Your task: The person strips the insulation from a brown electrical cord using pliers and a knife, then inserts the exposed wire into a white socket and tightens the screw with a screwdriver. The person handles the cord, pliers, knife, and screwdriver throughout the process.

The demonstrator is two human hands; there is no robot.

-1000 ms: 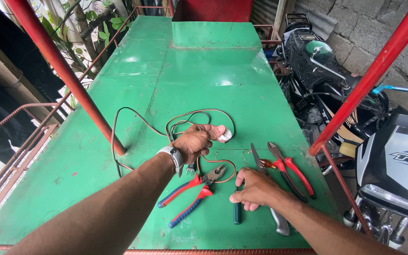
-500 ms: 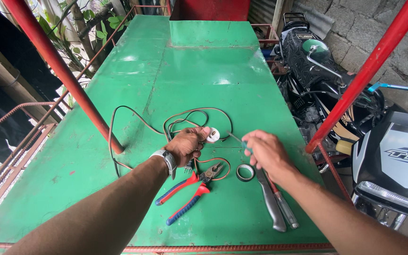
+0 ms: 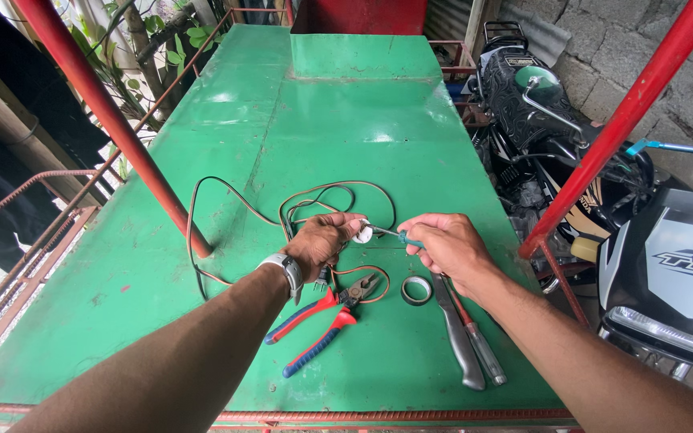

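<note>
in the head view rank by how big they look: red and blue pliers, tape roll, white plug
1. red and blue pliers
2. tape roll
3. white plug, though the left hand covers part of it, so this place is unsure.

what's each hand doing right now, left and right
Left hand: closed on a small white electrical fitting at the cable's end.
Right hand: closed on a green-handled screwdriver, tip at the fitting.

On the table (image 3: pixel 346 120), my left hand (image 3: pixel 322 243) sits left of my right hand (image 3: pixel 447 247), with a small plug (image 3: pixel 362 233) between them. The cable (image 3: pixel 226 200) loops behind and left. Nearer me lie the pliers (image 3: pixel 322 321), a tape roll (image 3: pixel 417 290) to their right, then a knife (image 3: pixel 459 337) beside it.
</note>
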